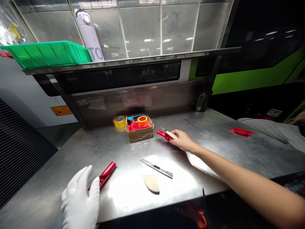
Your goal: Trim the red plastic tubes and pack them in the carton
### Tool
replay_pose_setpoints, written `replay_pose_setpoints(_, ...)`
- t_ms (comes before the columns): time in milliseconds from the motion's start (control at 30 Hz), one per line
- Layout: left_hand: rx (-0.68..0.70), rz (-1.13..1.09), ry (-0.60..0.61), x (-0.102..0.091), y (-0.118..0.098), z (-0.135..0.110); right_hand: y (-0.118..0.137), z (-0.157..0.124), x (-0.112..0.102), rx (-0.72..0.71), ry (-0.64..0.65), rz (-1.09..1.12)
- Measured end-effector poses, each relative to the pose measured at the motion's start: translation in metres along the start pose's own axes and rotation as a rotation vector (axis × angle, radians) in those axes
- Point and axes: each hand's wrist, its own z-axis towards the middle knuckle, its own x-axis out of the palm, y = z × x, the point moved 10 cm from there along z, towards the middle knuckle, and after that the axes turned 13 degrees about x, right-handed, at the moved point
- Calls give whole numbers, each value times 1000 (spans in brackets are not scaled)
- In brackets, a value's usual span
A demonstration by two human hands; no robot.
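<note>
My left hand [79, 198], in a white glove, hovers low at the near left with its fingers spread, right beside a long red plastic part [106, 173] that lies on the steel worktop [214, 149]. My bare right hand [182, 140] reaches across the middle of the worktop, closed on a small red part [163, 134] together with a pale-handled tool whose metal tip points left. It is close to the right side of a small cardboard box [139, 130].
The box holds red scraps and an orange tape roll [142, 120]. A yellow tape roll [119, 121] sits left of it. A metal utility knife [156, 167] and a beige wedge [152, 183] lie near me. Another red part [241, 131] lies far right. A green tray [46, 53] and a pale bottle [90, 35] stand on the shelf.
</note>
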Motion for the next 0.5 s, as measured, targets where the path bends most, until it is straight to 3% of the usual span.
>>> replay_pose_setpoints(67,-99,-337,1,4,-20,-17,17,-26,4,-76,85,105)
replay_pose_setpoints(167,-461,-977,224,54,-56,-61,49,-83,24,-195,231,226)
replay_pose_setpoints(233,-649,-1335,164,74,-79,-83,68,-123,41,-253,315,288)
replay_pose_setpoints(367,-735,-1467,108,90,-95,-101,83,-181,70,-307,464,387)
replay_pose_setpoints(500,-910,-1573,97,91,-86,-118,79,-192,68,-326,463,318)
